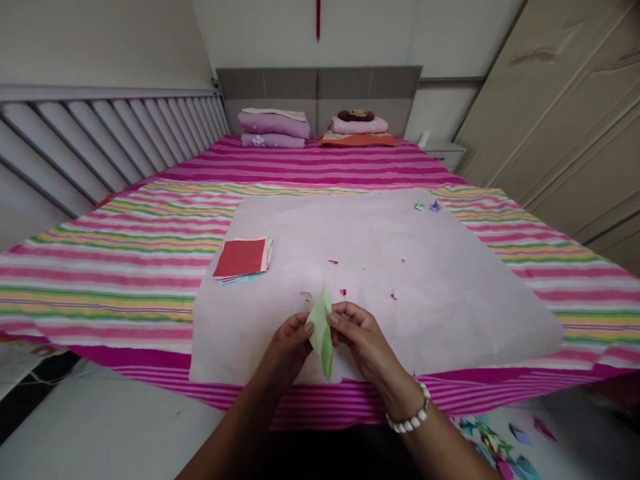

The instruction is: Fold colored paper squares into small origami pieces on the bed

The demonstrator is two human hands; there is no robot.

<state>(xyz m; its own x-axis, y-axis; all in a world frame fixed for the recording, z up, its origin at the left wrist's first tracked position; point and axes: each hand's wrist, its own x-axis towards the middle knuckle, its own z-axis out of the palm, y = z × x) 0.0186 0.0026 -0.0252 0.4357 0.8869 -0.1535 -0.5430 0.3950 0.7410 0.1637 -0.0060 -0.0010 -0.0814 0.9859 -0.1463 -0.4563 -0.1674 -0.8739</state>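
Note:
A light green sheet of paper, folded into a narrow diamond-like shape, is held upright between both hands near the front edge of the bed. My left hand pinches its left side, thumb on the near face. On the other side my right hand grips the right edge between thumb and fingers; a white beaded bracelet circles that wrist. Beneath the hands lies a large pale sheet spread over the bed. To the left rests a stack of coloured square papers, a red one on top.
Small red scraps dot the pale sheet. A green folded piece and a purple one sit at its far right corner. Several folded papers lie on the floor at lower right. Folded bedding stands by the headboard.

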